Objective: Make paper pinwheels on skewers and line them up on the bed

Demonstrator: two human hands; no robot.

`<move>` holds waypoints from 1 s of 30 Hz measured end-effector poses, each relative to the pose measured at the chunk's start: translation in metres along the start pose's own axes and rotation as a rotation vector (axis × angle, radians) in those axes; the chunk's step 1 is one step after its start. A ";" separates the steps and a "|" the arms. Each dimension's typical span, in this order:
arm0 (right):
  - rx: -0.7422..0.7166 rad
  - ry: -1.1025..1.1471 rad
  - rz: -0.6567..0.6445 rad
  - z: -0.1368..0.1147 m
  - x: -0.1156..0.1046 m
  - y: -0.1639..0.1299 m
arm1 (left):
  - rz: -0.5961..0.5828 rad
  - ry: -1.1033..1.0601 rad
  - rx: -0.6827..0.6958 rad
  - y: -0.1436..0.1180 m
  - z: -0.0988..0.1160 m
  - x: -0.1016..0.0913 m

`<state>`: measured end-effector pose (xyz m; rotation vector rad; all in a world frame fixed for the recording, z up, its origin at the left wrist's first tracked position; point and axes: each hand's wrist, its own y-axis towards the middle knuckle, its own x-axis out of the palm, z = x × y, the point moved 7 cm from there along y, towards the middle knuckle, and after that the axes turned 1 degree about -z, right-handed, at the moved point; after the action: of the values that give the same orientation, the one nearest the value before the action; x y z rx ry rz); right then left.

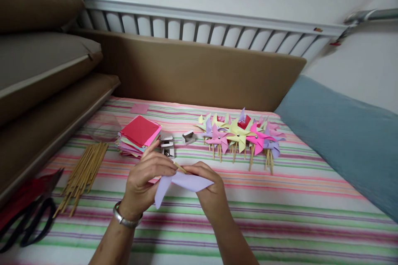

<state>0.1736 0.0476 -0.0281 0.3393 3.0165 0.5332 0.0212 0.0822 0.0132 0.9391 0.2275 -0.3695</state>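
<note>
L hand point(146, 180) & R hand point(207, 184) both pinch a folded lilac paper piece point(182, 183); thin wooden stick point(180, 168) prob. in L fingertips. Finished paper pinwheels point(241, 136) lie behind.

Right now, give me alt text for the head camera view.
Two hands, left hand and right hand, hold a lilac paper pinwheel piece and a thin wooden stick over a striped sheet. Beyond lie finished pinwheels, stacked coloured paper squares, a stick bundle and black scissors.

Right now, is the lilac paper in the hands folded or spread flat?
Folded: the lilac paper bends into pointed flaps between the left hand and right hand.
</note>
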 end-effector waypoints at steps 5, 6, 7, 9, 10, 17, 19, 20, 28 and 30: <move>-0.009 -0.020 0.000 -0.001 -0.001 0.001 | 0.038 0.005 -0.009 0.000 -0.001 -0.003; -0.013 -0.024 -0.008 -0.001 -0.001 0.001 | 0.043 0.010 -0.017 0.001 -0.001 -0.004; -0.016 -0.030 -0.011 -0.002 -0.001 0.001 | 0.045 0.011 -0.018 0.001 -0.001 -0.004; -0.023 -0.045 -0.016 -0.002 0.000 0.001 | 0.047 0.007 -0.002 0.002 0.001 -0.004; -0.025 -0.051 -0.022 -0.002 0.001 0.001 | 0.046 0.005 0.006 0.002 0.002 -0.004; 0.195 -0.447 0.028 0.036 -0.020 0.004 | 0.262 -0.134 -0.234 -0.007 -0.021 -0.017; 0.339 -0.704 -0.034 0.061 -0.029 0.002 | 0.488 -0.268 -0.390 -0.016 -0.041 -0.032; 0.394 -0.818 -0.081 0.073 -0.033 0.001 | 0.600 -0.343 -0.460 -0.021 -0.050 -0.039; 0.193 -1.065 -0.191 0.080 -0.005 0.019 | 0.889 -0.739 -0.882 -0.049 -0.098 -0.061; 0.146 -1.107 -0.250 0.080 0.016 0.031 | 0.906 -0.791 -0.945 -0.056 -0.103 -0.062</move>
<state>0.1725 0.1065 -0.0928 0.1645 1.9684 0.0394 -0.0617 0.1491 -0.0657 -0.1363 -0.6988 0.2348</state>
